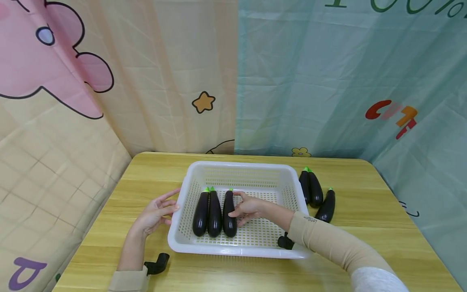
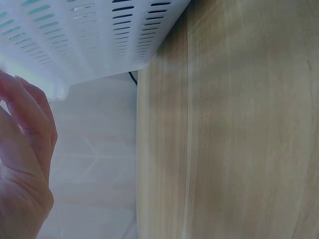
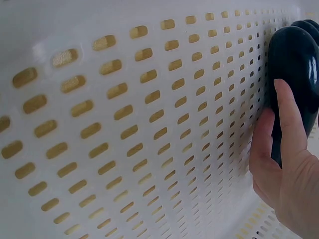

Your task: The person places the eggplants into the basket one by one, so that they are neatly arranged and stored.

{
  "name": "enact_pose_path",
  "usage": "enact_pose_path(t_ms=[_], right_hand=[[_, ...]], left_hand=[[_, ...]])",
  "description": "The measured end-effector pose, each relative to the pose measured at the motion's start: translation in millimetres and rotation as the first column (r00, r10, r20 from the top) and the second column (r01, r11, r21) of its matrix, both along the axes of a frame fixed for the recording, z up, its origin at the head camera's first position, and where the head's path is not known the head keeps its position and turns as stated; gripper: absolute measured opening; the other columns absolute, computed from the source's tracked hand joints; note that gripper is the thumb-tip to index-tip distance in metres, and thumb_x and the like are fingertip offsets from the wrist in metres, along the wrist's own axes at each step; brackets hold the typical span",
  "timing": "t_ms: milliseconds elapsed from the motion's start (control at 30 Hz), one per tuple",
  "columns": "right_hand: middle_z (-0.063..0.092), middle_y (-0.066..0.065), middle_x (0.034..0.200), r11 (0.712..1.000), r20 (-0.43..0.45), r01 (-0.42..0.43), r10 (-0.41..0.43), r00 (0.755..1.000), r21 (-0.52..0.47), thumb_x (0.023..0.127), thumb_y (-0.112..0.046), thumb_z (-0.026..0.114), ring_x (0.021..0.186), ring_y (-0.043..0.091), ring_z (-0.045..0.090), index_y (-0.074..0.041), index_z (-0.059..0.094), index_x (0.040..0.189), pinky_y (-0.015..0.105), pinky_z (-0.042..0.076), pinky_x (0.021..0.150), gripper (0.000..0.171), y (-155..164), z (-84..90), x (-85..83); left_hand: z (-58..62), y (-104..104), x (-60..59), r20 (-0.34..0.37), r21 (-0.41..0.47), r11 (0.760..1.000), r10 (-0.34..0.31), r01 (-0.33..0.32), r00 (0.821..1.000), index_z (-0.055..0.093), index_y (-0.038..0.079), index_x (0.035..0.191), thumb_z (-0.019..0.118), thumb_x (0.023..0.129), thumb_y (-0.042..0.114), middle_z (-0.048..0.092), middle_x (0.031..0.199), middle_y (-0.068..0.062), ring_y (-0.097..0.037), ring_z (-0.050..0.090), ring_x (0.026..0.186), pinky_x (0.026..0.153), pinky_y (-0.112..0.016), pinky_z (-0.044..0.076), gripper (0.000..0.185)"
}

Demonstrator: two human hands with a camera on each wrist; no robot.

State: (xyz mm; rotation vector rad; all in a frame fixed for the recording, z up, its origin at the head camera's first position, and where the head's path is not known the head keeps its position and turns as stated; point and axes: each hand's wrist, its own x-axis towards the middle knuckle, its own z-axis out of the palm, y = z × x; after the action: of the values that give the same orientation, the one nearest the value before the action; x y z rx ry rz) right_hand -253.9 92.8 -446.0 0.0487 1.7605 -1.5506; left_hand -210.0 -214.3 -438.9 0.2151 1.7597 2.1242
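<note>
The white basket [image 1: 238, 174] sits in the middle of the wooden surface [image 1: 383, 239], and everything else is placed from it. Inside it, against its left wall, three eggplants lie side by side, their long axes running from the near rim toward the far rim with the green stems at the far end. The rightmost eggplant [image 1: 229, 209] of that row is the one in hand: the right hand [image 1: 247, 209] reaches over the basket's near right corner and curls its fingers [image 3: 289, 119] along the eggplant's right flank, the dark skin pressed against the perforated basket floor [image 3: 129, 124] in the right wrist view. This hand is plainly the nearer one. The left hand [image 1: 157, 213] rests outside the basket, fingers straight and relaxed, fingertips touching the left rim and holding nothing; the left wrist view shows the slotted basket wall [image 2: 94, 35] just beyond those fingers [image 2: 30, 114].

Right of the basket, three more eggplants [image 1: 315, 190] lie on the surface, near its right wall, stems also pointing away. Behind the surface hang patterned curtains [image 1: 310, 81].
</note>
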Motion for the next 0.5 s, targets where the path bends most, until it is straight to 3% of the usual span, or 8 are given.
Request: enact_pose_path(t_ms=[300,500], right_hand=[[0.049,0.026,0.119,1.0,-0.026,0.013,-0.012,1.0,0.022,0.082,0.004,0.063,0.089,0.029,0.06,-0.015,0.012,0.144,0.048,0.055,0.071,0.083,3,6.6,-2.9],[0.04,0.027,0.127,0.999,-0.044,0.043,-0.044,0.998,-0.015,0.083,0.002,0.063,0.103,0.034,0.054,-0.017,0.01,0.146,0.051,0.052,0.079,0.084,9,21.6,-9.1]], left_hand=[[0.5,1,0.7,-0.002,0.003,1.0,-0.002,0.002,1.0,0.039,0.009,0.137,0.056,0.089,0.001,0.063,0.087,0.002,-0.011,0.062,0.072,0.052,-0.023,0.055,0.052],[0.4,1,0.3,-0.005,0.012,1.0,-0.006,0.006,1.0,0.04,0.01,0.137,0.056,0.089,0.001,0.063,0.088,0.002,-0.011,0.062,0.072,0.053,-0.023,0.055,0.051]])
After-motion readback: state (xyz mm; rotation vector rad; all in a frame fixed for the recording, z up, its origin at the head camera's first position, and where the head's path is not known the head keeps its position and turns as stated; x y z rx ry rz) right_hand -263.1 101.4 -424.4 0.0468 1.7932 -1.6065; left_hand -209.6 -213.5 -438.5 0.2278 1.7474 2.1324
